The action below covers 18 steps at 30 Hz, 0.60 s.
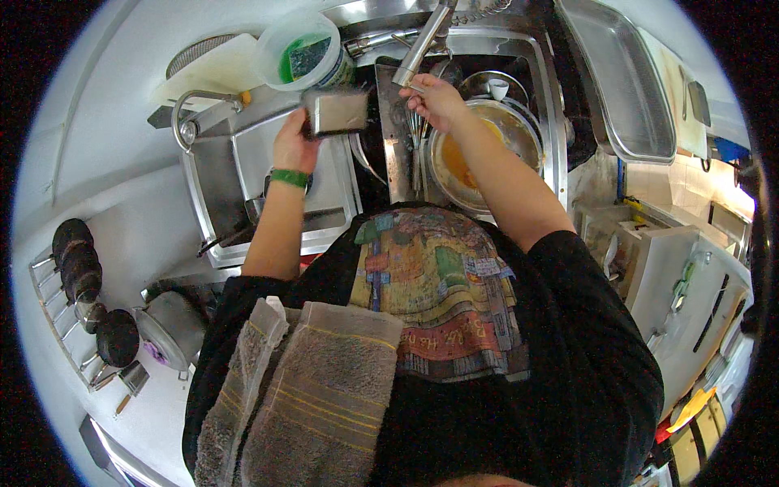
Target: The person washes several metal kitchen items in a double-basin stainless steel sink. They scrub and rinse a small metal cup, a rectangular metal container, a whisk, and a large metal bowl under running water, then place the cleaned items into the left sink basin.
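My left hand (295, 144), with a green band at the wrist, grips a small rectangular metal pan (341, 112) by its left side. The pan is slightly blurred and held up over the gap between the two sink basins. My right hand (438, 103) reaches over the right basin, its fingers closed at the lower end of a metal tap spout (418, 53). Below my right forearm sits a round metal bowl (523, 146) with orange-yellow residue inside. A whisk (417, 130) stands beside the bowl, partly hidden by my hand.
A translucent bucket (272, 50) with green liquid and a dark pad stands behind the left basin (243, 150). A second curved tap (180, 114) rises at left. A large metal tray (623, 89) leans at right. Several dark round brushes or pads (77, 252) sit on a rack at far left.
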Tool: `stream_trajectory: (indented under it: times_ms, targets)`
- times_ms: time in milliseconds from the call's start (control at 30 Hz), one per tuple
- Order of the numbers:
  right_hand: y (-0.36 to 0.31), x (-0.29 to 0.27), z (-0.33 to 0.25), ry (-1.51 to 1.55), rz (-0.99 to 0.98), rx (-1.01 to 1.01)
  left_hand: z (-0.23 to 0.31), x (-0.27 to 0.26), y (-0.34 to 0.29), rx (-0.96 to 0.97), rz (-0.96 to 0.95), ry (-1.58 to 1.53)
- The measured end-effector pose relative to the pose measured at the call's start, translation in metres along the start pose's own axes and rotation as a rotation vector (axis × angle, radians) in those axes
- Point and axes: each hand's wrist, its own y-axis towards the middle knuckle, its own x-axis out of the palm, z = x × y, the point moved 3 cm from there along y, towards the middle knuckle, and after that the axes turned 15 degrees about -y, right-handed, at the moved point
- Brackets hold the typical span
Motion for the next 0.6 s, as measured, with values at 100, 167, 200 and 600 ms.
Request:
stream_trajectory:
  times_ms: [100, 167, 200, 600]
  targets:
    - [0.001, 0.0, -0.011, 0.063, -0.075, 0.008, 0.036, -0.054, -0.037, 0.088, -0.043, 0.069]
    - [0.005, -0.003, -0.009, -0.022, -0.075, 0.043, 0.062, -0.095, -0.054, 0.121, 0.054, 0.473]
    - [0.008, -0.006, -0.004, -0.13, -0.047, 0.068, 0.068, -0.114, -0.063, 0.141, 0.063, 0.671]
    - [0.045, -0.012, 0.049, -1.647, 0.381, 0.101, 0.058, -0.243, -0.088, 0.236, 0.432, 1.748]
